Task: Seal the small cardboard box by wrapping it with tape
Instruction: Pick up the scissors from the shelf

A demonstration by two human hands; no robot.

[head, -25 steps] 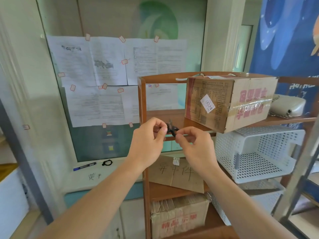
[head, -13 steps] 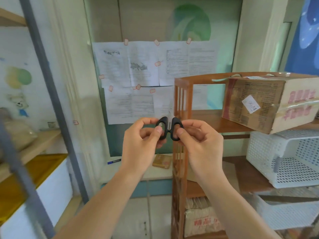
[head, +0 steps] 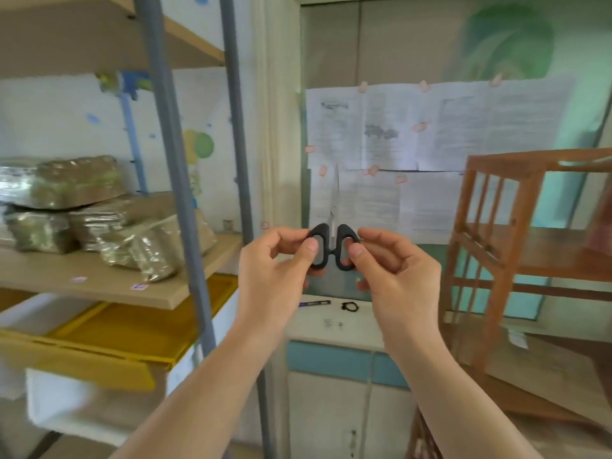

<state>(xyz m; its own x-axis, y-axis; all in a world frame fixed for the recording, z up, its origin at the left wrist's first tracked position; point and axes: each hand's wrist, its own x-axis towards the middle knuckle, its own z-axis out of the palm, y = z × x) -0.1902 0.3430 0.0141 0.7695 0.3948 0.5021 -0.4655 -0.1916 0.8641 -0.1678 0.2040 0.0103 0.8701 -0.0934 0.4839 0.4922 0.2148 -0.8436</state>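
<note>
Head view had the scissors (head: 332,251) dead centre, held up in the air between both hands, blades closed and pointing straight up, black loops at the bottom. The left hand (head: 276,273) pinched the left loop, thumb on the near side and the other fingers curled round behind it. The right hand (head: 399,276) did the same with the right loop. So both hands were grasping the scissors, neither one loose. The two loops sat right up against each other.

As for the box, honestly couldn't tell where it was from this angle.

On the far side, past the hands, a bunch of papers (head: 447,137) were taped up on a glass panel. Below them was a white cabinet (head: 308,323) with a marker (head: 314,303) lying on top and a little black ring (head: 350,306) just beside it.

Off to the left stood a metal shelf (head: 99,283) with plastic-wrapped bundles (head: 139,240) piled on it, and a yellow tray (head: 132,329) underneath. On the right was a wooden rack (head: 516,158). The edges of the view were pretty blurry.
</note>
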